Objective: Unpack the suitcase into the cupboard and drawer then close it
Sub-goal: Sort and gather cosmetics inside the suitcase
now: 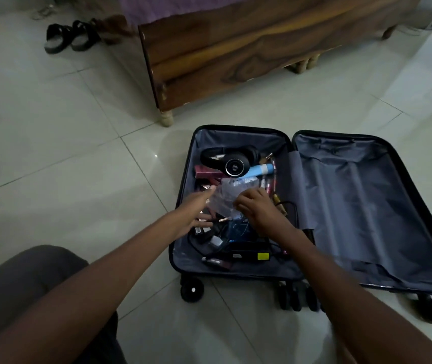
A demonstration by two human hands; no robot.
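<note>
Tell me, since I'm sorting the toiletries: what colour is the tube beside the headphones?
Light blue: the tube lies just right of the black headphones, seen in the head view.

Suitcase (383,206): lies open flat on the tiled floor (78,158), both halves lined in grey fabric; wheels face the person.
Left half: holds loose items, namely black headphones (232,160), a light-blue tube (262,169), a clear plastic bag (226,197), dark cables (238,229), and a black block with a yellow label (263,256).
Right half: shows only creased lining.
Left hand (194,212): fingers extended, fingertips at the left edge of the clear plastic bag.
Right hand (258,208): fingers curled, gripping the right side of the clear plastic bag.
Bed frame (236,48): wooden, behind the suitcase.
Sandals (72,36): black pair, on the floor at upper left.
</note>
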